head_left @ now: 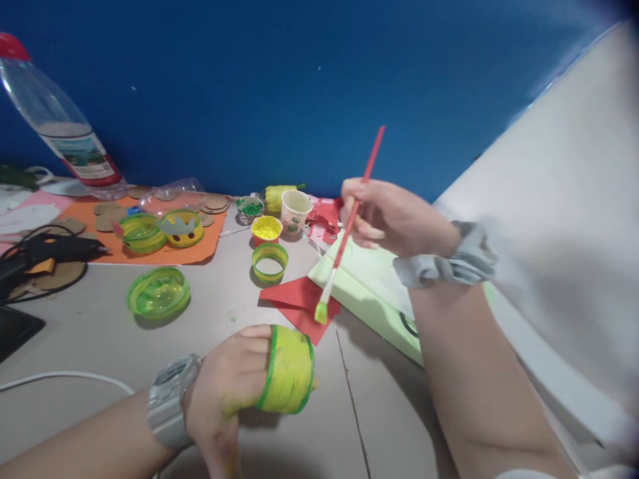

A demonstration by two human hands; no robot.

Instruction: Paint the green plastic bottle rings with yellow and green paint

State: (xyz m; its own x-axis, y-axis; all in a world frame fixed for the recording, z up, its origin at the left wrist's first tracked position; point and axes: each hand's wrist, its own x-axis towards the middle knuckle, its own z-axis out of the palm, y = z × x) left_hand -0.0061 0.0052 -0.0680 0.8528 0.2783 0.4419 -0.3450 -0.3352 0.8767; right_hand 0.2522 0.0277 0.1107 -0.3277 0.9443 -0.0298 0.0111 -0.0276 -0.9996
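Observation:
My left hand (229, 386) has its fingers inside a wide yellow ring (289, 370) with green edges, low in the view above the table; the fingertips are mostly hidden by it. Pinched in my right hand (382, 216) is a red-handled paintbrush (345, 241), its yellow-green bristles pointing down over red paper (299, 303). Behind the red paper stand a smaller yellow and green ring (269, 263), a cup of yellow paint (266, 229), a cup of green paint (250, 209) and a patterned paper cup (295, 213).
A green plastic piece (158, 293) lies on the table (200, 342) at left. Two decorated rings rest on orange paper (207, 243). A bottle (74, 140), a black glue gun (60, 249) and a white cable (64, 375) are farther left. Pale green paper (369, 299) lies under my right arm.

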